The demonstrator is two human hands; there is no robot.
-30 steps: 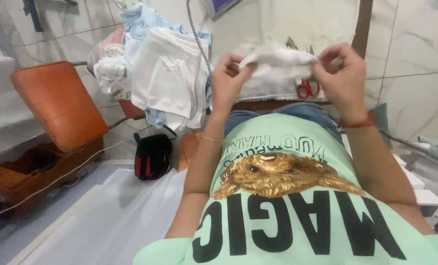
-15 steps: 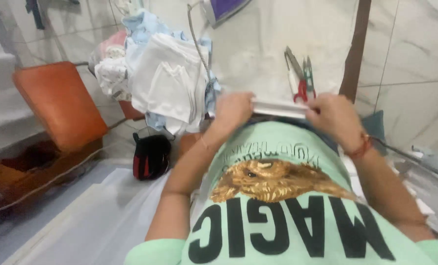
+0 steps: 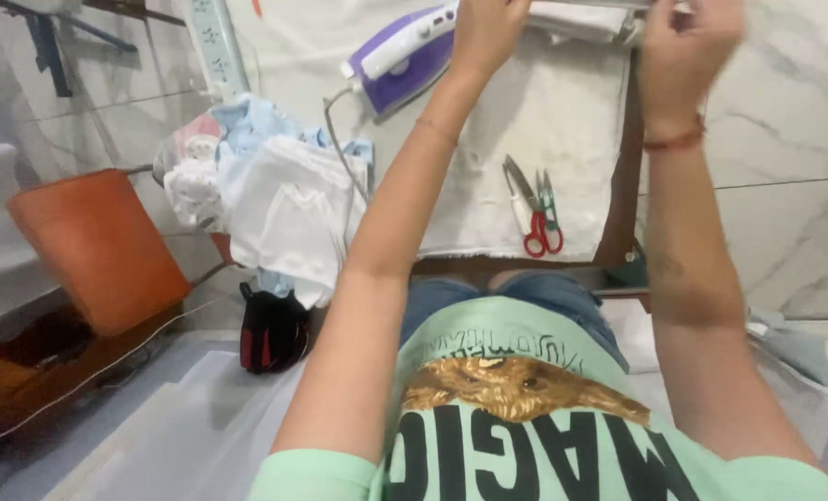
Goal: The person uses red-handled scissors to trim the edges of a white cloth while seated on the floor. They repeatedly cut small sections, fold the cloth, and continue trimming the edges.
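- Your left hand (image 3: 488,32) and right hand (image 3: 688,42) both reach to the far end of the counter (image 3: 562,167), at the top edge of the view, where they meet a folded white cloth (image 3: 581,17).
- The folded white cloth lies flat and crosswise at that far end, on the counter's white cover. Only a narrow strip of it shows between your hands; the rest is cut off by the frame.
- Its left end sits under your left hand, just beside the heel of the purple and white iron (image 3: 405,56). Whether your fingers pinch it cannot be told.
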